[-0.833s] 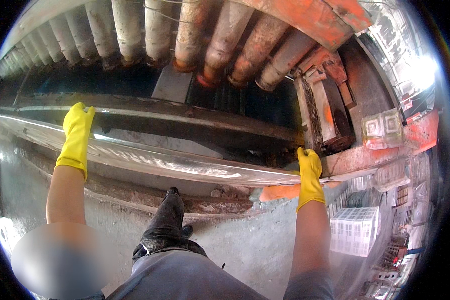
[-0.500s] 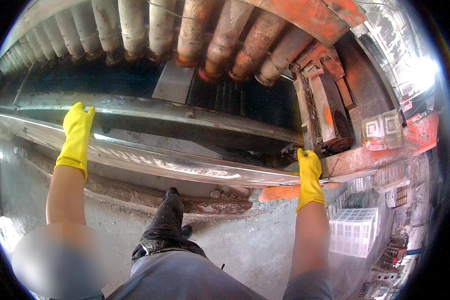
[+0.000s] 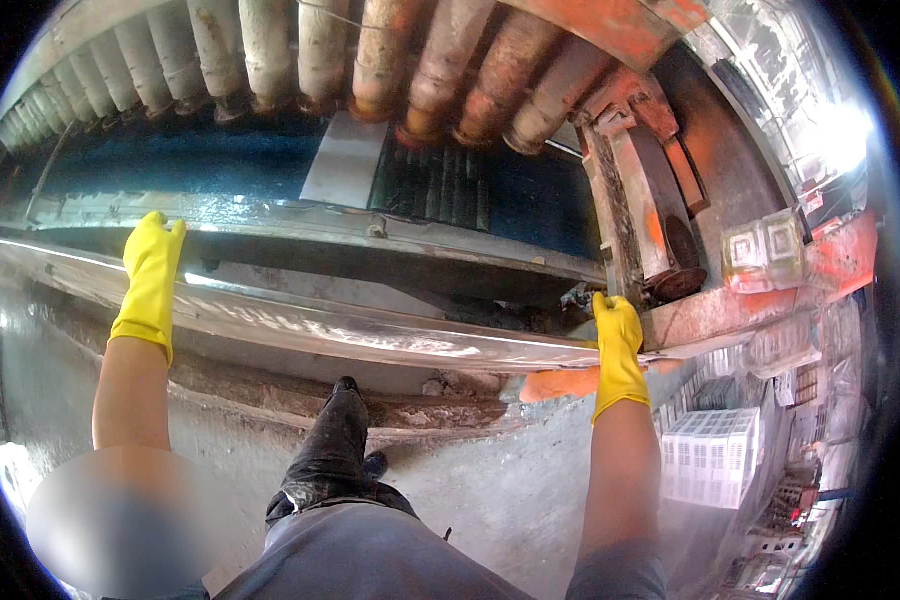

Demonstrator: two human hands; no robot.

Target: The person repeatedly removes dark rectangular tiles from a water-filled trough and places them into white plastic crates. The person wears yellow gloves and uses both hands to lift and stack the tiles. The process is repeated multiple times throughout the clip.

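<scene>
Rail (image 3: 330, 331) lengthwise left to right, on the near side of the rollers (image 3: 378, 60); left hand (image 3: 151, 262) across its left part, right hand (image 3: 620, 335) at its right end, neither clearly nearer; fingers curled, clamped or not: cannot tell.

bare forearms (image 3: 133, 395) stretched forward, well apart, yellow-gloved left hand (image 3: 153, 255) and right hand (image 3: 620, 335), fingers (image 3: 604, 310) curled
</scene>
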